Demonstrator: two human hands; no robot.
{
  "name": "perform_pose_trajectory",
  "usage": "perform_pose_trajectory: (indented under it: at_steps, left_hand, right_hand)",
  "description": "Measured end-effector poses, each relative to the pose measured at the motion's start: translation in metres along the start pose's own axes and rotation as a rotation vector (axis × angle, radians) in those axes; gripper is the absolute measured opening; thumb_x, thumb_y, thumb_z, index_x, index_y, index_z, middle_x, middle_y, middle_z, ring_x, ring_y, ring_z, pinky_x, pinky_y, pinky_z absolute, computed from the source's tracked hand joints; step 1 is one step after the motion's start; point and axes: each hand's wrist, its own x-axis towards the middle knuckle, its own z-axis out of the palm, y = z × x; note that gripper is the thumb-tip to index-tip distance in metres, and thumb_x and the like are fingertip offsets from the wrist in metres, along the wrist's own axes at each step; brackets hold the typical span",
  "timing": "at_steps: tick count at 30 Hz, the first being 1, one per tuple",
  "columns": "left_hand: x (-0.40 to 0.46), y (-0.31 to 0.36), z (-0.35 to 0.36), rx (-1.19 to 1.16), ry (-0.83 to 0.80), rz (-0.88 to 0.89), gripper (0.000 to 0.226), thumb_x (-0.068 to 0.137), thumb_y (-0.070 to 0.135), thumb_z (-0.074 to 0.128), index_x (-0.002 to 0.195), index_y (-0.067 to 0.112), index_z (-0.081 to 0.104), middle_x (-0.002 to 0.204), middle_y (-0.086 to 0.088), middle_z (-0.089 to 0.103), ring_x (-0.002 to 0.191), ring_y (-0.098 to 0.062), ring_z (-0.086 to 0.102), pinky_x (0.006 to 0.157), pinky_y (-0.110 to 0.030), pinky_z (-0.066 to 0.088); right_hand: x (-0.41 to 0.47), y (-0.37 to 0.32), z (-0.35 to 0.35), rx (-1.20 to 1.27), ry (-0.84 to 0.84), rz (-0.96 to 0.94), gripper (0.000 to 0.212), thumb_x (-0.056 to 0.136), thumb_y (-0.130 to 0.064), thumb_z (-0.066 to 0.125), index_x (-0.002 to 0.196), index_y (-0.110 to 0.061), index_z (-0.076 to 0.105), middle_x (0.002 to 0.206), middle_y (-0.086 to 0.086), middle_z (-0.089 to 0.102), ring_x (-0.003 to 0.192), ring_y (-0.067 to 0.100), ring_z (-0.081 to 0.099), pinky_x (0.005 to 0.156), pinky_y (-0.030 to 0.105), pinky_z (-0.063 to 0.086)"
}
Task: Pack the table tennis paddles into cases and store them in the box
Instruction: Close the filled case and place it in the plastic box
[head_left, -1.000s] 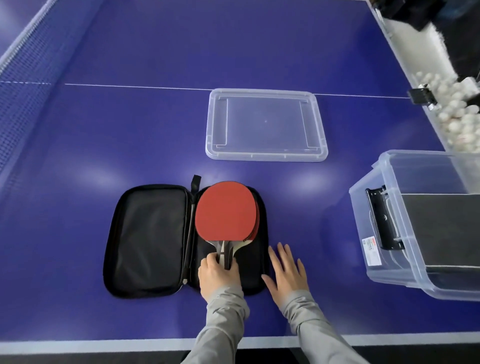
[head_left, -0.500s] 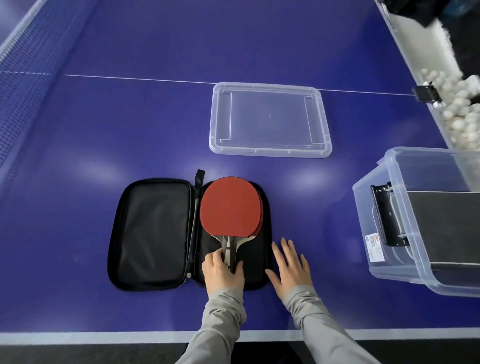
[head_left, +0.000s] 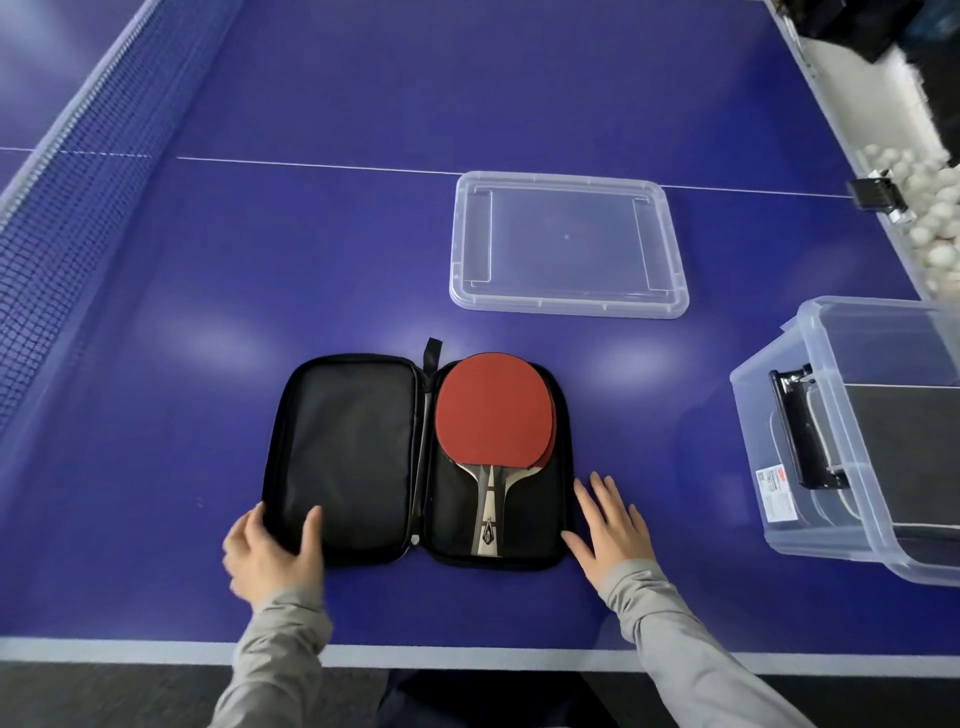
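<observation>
Black zip-round fabric paddle case (head_left: 415, 457) lies opened flat on blue tabletop (head_left: 260, 249), near the front edge. Left half is bare black lining. Right half holds red-rubber table tennis paddle w/ grey-and-black wooden handle (head_left: 493, 410), blade away from the person, handle toward them; a 2nd red blade edge shows just under it on the right side, so prob. two stacked, can't tell for sure. Small emblem on handle butt, too small to read.

Clear plastic storage box (head_left: 769, 426) at right edge of tabletop, partly out of frame. Inside: dark flat rectangular item w/ black strap or handle part, likely another case, not certain. White sticker label w/ red mark on the box's near wall, text unreadable.

Clear plastic box lid (head_left: 569, 244) lies flat on tabletop beyond the case, apart from it.

White balls (head_left: 935, 228) piled in a trough off the right side of the table.

Left hand (head_left: 272, 553): grip pinches near-left corner of case's left flap, thumb on lining, fingers around outer edge. Right hand (head_left: 613, 525): grip released, fingers straight and spread, flat on tabletop just beside case's right edge.
</observation>
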Motion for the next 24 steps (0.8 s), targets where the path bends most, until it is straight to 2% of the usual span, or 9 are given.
perform_pose_trajectory:
  at_steps: [4, 7, 10, 12, 13, 15, 16, 21, 24]
  left_hand:
    - [0.031, -0.019, -0.01, 0.061, -0.062, -0.083, 0.073, 0.078, 0.037, 0.073, 0.137, 0.006, 0.042, 0.145, -0.012, 0.032, 0.134, -0.034, 0.025, 0.11, -0.049, 0.018]
    - [0.04, -0.026, -0.01, 0.045, -0.13, -0.079, 0.055, 0.079, 0.036, 0.071, 0.125, 0.009, 0.057, 0.144, -0.007, 0.035, 0.135, -0.029, 0.024, 0.112, -0.045, 0.016]
    - [0.042, -0.025, -0.015, -0.049, -0.175, -0.021, 0.036, 0.082, 0.024, 0.07, 0.113, 0.007, 0.065, 0.139, -0.008, 0.046, 0.132, -0.029, 0.033, 0.111, -0.046, 0.025]
    - [0.041, -0.023, -0.023, -0.25, -0.213, -0.046, 0.028, 0.084, 0.01, 0.067, 0.111, 0.004, 0.063, 0.124, -0.014, 0.058, 0.119, -0.028, 0.052, 0.099, -0.035, 0.043]
    - [0.038, -0.019, -0.03, -0.369, -0.23, -0.075, 0.023, 0.085, 0.004, 0.064, 0.108, 0.004, 0.062, 0.115, -0.015, 0.062, 0.107, -0.024, 0.061, 0.086, -0.024, 0.05]
    - [0.031, -0.009, -0.046, -0.565, -0.275, -0.107, 0.024, 0.085, -0.004, 0.061, 0.104, 0.009, 0.059, 0.101, -0.018, 0.064, 0.077, -0.004, 0.068, 0.061, -0.009, 0.052]
    - [0.025, -0.002, -0.053, -0.63, -0.311, -0.099, 0.026, 0.085, -0.006, 0.06, 0.105, 0.011, 0.06, 0.098, -0.018, 0.065, 0.066, 0.001, 0.066, 0.058, -0.008, 0.052]
    - [-0.02, 0.045, -0.075, -0.69, -0.464, 0.154, 0.036, 0.077, -0.007, 0.068, 0.1, 0.021, 0.065, 0.095, -0.002, 0.071, 0.078, -0.007, 0.067, 0.066, -0.013, 0.053]
    - [-0.058, 0.076, -0.066, -0.575, -0.525, 0.394, 0.041, 0.069, -0.002, 0.077, 0.098, 0.025, 0.066, 0.095, 0.011, 0.071, 0.081, -0.001, 0.065, 0.062, -0.012, 0.052]
  right_hand:
    - [-0.001, -0.002, -0.003, 0.0, -0.007, 0.009, 0.067, 0.094, -0.049, 0.037, 0.149, -0.027, 0.005, 0.158, -0.004, -0.003, 0.146, 0.016, -0.004, 0.117, 0.037, 0.014]
    - [-0.001, -0.004, -0.005, 0.003, -0.017, 0.016, 0.067, 0.094, -0.048, 0.037, 0.149, -0.026, 0.006, 0.158, -0.003, -0.003, 0.146, 0.017, -0.004, 0.117, 0.038, 0.014]
    - [-0.001, -0.007, -0.006, -0.015, -0.027, 0.037, 0.066, 0.095, -0.048, 0.036, 0.149, -0.026, 0.005, 0.158, -0.004, -0.004, 0.146, 0.016, -0.005, 0.117, 0.037, 0.015]
    - [-0.001, -0.009, -0.006, -0.008, -0.029, 0.05, 0.066, 0.095, -0.048, 0.036, 0.149, -0.026, 0.006, 0.158, -0.003, -0.003, 0.146, 0.016, -0.004, 0.117, 0.038, 0.015]
    - [-0.002, -0.009, -0.007, -0.001, -0.03, 0.055, 0.065, 0.095, -0.047, 0.036, 0.149, -0.026, 0.006, 0.158, -0.003, -0.003, 0.146, 0.016, -0.004, 0.116, 0.038, 0.015]
    - [-0.003, -0.01, -0.008, 0.011, -0.034, 0.062, 0.065, 0.095, -0.047, 0.036, 0.149, -0.026, 0.005, 0.158, -0.003, -0.003, 0.146, 0.016, -0.004, 0.116, 0.038, 0.016]
    - [-0.003, -0.01, -0.009, 0.019, -0.037, 0.066, 0.065, 0.095, -0.047, 0.036, 0.149, -0.026, 0.005, 0.158, -0.003, -0.003, 0.146, 0.016, -0.004, 0.116, 0.038, 0.016]
    - [-0.01, -0.017, -0.023, 0.111, -0.006, 0.075, 0.064, 0.096, -0.046, 0.034, 0.149, -0.025, 0.005, 0.158, -0.002, 0.001, 0.146, 0.017, -0.001, 0.117, 0.038, 0.016]
    - [-0.012, -0.031, -0.045, 0.373, 0.142, 0.038, 0.057, 0.095, -0.037, 0.044, 0.146, -0.02, 0.025, 0.155, 0.001, 0.022, 0.145, 0.018, 0.013, 0.114, 0.035, 0.018]
